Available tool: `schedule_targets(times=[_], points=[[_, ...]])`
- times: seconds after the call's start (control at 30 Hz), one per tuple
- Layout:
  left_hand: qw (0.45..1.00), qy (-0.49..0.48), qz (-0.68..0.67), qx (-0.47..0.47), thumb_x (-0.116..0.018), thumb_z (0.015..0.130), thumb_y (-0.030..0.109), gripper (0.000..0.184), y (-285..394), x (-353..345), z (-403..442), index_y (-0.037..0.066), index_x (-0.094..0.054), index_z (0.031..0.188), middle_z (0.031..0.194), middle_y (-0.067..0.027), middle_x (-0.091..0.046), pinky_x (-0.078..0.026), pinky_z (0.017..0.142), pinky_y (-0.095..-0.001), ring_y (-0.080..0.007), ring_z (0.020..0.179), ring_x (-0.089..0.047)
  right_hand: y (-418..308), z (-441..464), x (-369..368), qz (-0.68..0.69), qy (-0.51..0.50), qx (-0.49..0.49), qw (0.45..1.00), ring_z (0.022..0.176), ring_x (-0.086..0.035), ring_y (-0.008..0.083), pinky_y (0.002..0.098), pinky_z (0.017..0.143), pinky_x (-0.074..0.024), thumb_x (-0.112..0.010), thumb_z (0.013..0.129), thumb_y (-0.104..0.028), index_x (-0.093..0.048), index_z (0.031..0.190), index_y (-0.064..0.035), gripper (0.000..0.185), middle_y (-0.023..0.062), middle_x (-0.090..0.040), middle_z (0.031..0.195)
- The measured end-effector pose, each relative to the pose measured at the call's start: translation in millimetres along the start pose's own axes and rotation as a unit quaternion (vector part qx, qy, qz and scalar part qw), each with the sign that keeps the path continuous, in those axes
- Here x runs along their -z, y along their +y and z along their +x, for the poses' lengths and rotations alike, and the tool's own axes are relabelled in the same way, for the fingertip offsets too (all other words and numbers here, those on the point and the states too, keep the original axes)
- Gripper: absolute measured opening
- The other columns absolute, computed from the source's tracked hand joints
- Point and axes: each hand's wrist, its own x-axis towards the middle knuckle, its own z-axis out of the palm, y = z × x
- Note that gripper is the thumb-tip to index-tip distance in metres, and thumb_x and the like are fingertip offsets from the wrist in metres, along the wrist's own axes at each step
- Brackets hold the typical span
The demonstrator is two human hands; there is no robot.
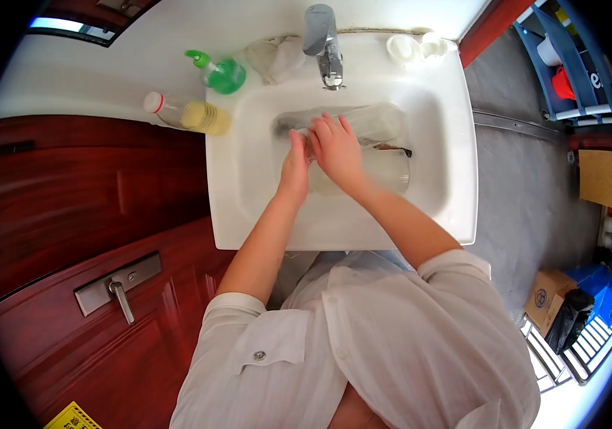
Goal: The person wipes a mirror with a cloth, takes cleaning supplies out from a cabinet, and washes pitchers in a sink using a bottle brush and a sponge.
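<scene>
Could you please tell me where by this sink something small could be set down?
Bare: the back ledge between the tap and white items, and the right rim. Crowded: the back-left corner, with the green bottle and crumpled item, and the basin, where left hand and right hand are over clear items.

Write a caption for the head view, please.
Left hand and right hand close together over a sink, near the tap.
</scene>
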Motion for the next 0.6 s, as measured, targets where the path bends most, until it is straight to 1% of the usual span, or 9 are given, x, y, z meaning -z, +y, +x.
schedule_targets(times=[0.03, 0.1, 0.23, 0.3, 0.33, 0.4, 0.53, 0.57, 0.6], points=[[0.999, -0.031, 0.040, -0.009, -0.016, 0.094, 0.053, 0.065, 3.1, -0.5, 4.4, 0.002, -0.048, 0.119, 0.111, -0.0035, -0.055, -0.035, 0.092, -0.0323, -0.0141, 0.103, -0.049, 0.6, 16.3, 4.4, -0.002, 0.004, -0.002, 1.000, 0.092, -0.058, 0.0282, 0.0457, 0.091, -0.0375, -0.052, 0.081, -0.016, -0.058, 0.087, -0.0069, 0.012, 0.0105, -0.062, 0.095], [0.996, -0.075, 0.054, -0.015, -0.015, 0.094, 0.053, 0.066, 6.4, -7.2, 2.2, 0.001, -0.047, 0.120, 0.111, -0.0035, -0.055, -0.035, 0.092, -0.0326, -0.0142, 0.103, -0.049, 0.6, 48.2, 12.4, 0.033, -0.246, -0.221, 0.943, 0.092, -0.059, 0.0273, 0.0448, 0.091, -0.0378, -0.049, 0.083, -0.017, -0.059, 0.085, -0.0074, 0.014, 0.0102, -0.062, 0.094], [0.989, -0.129, 0.068, -0.021, -0.015, 0.094, 0.053, 0.067, 14.0, -18.9, 0.1, -0.001, -0.045, 0.121, 0.115, -0.0040, -0.053, -0.034, 0.093, -0.0326, -0.0145, 0.106, -0.046, 9.6, 60.1, 7.7, -0.005, -0.283, -0.318, 0.905, 0.092, -0.058, 0.0260, 0.0439, 0.090, -0.0386, -0.048, 0.084, -0.018, -0.060, 0.084, -0.0080, 0.016, 0.0094, -0.062, 0.094], [0.995, -0.088, 0.051, -0.022, -0.015, 0.094, 0.053, 0.067, 11.5, -27.2, 1.8, -0.001, -0.045, 0.122, 0.117, -0.0043, -0.052, -0.033, 0.094, -0.0323, -0.0146, 0.109, -0.045, 13.2, 31.8, 4.7, -0.039, -0.088, -0.137, 0.986, 0.096, -0.058, 0.0259, 0.0456, 0.092, -0.0372, -0.049, 0.083, -0.016, -0.060, 0.090, -0.0062, 0.016, 0.0110, -0.062, 0.098], [0.998, -0.043, 0.033, -0.021, -0.015, 0.094, 0.053, 0.067, 10.2, -28.8, 1.3, -0.002, -0.044, 0.122, 0.120, -0.0046, -0.050, -0.031, 0.095, -0.0319, -0.0148, 0.111, -0.043, 7.2, 19.8, 11.1, -0.040, -0.089, -0.136, 0.986, 0.096, -0.058, 0.0259, 0.0456, 0.092, -0.0372, -0.049, 0.083, -0.016, -0.060, 0.090, -0.0062, 0.016, 0.0110, -0.062, 0.098], [0.998, -0.062, 0.018, -0.005, -0.018, 0.094, 0.055, 0.067, 11.7, -26.1, 0.9, 0.000, -0.044, 0.123, 0.120, -0.0054, -0.049, -0.030, 0.097, -0.0315, -0.0144, 0.110, -0.043, -5.7, -6.0, 24.9, 0.012, 0.058, -0.032, 0.998, 0.101, -0.056, 0.0269, 0.0477, 0.096, -0.0340, -0.051, 0.083, -0.012, -0.059, 0.097, -0.0049, 0.018, 0.0129, -0.060, 0.104], [0.994, -0.093, 0.042, 0.027, -0.018, 0.091, 0.059, 0.070, 6.4, -28.4, 1.6, 0.003, -0.044, 0.123, 0.117, -0.0051, -0.049, -0.028, 0.100, -0.0304, -0.0137, 0.110, -0.043, 4.0, -12.3, 33.8, 0.030, 0.041, -0.003, 0.999, 0.103, -0.055, 0.0272, 0.0475, 0.097, -0.0336, -0.051, 0.082, -0.010, -0.057, 0.101, -0.0040, 0.021, 0.0140, -0.058, 0.109], [0.994, -0.094, 0.044, 0.030, -0.018, 0.091, 0.059, 0.070, 4.7, -28.2, 1.7, 0.003, -0.044, 0.123, 0.117, -0.0051, -0.049, -0.028, 0.100, -0.0304, -0.0137, 0.110, -0.043, 12.7, -1.7, 33.1, 0.053, 0.002, -0.012, 0.999, 0.102, -0.055, 0.0274, 0.0455, 0.096, -0.0354, -0.052, 0.083, -0.012, -0.057, 0.103, -0.0035, 0.023, 0.0139, -0.058, 0.109], [0.991, -0.117, 0.052, 0.025, -0.024, 0.094, 0.050, 0.060, 5.5, -28.2, 2.0, 0.001, -0.043, 0.124, 0.120, -0.0054, -0.047, -0.029, 0.099, -0.0302, -0.0141, 0.112, -0.043, 18.7, 10.3, 35.2, 0.076, -0.036, -0.021, 0.996, 0.101, -0.056, 0.0276, 0.0434, 0.095, -0.0372, -0.053, 0.083, -0.014, -0.057, 0.105, -0.0030, 0.025, 0.0138, -0.058, 0.109]])
